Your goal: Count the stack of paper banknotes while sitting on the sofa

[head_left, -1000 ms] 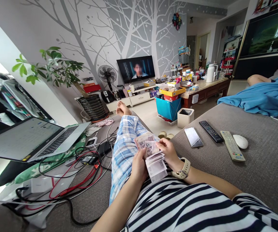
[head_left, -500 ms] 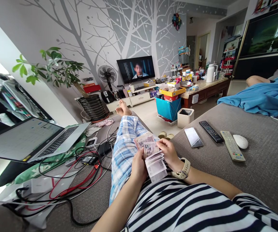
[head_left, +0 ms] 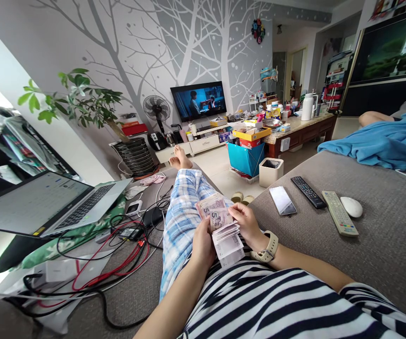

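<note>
A fanned bundle of banknotes (head_left: 220,219) is held over my lap, some showing a large 5. My left hand (head_left: 203,242) is closed on the left side of the bundle, thumb on top. Opposite it, my right hand (head_left: 246,222) pinches the upper right corner of a note; a pale watch (head_left: 267,247) is on that wrist. Several folded pale ends of the notes hang down between my hands towards my striped shirt (head_left: 259,294). Beyond the notes lie my legs in blue checked trousers (head_left: 182,212).
On the grey sofa to my right lie a phone (head_left: 282,201), a black remote (head_left: 308,192), a beige remote (head_left: 339,213) and a white mouse (head_left: 351,206). To the left are an open laptop (head_left: 47,202) and tangled cables (head_left: 118,268). Another person's leg is by a blue blanket (head_left: 379,139).
My hands and the banknotes hold almost the same position. The picture on the television has changed.
</note>
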`<state>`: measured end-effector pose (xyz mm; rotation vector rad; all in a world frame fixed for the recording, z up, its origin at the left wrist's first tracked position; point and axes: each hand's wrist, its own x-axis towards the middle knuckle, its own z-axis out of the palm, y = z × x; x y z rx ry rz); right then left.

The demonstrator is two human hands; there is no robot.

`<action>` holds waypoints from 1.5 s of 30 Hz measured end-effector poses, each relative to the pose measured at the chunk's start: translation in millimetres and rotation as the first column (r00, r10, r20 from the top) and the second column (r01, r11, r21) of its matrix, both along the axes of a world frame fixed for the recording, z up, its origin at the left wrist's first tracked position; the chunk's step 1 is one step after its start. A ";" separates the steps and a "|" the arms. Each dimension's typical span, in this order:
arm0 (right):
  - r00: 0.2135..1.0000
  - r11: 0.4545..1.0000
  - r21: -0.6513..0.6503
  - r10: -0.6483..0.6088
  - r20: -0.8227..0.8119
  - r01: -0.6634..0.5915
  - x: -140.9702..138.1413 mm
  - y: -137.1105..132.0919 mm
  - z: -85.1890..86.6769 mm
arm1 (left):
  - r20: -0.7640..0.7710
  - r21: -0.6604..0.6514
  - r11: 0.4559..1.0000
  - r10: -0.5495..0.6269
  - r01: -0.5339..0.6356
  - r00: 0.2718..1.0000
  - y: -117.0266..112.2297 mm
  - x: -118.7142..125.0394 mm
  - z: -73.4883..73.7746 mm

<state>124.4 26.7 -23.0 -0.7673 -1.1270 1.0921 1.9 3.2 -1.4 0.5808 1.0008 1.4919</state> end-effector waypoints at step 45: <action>0.996 0.998 0.014 -0.065 0.068 0.065 -1.4 10.1 -12.6 | -0.002 0.013 0.998 -0.061 0.061 0.998 -2.2 -3.8 -4.0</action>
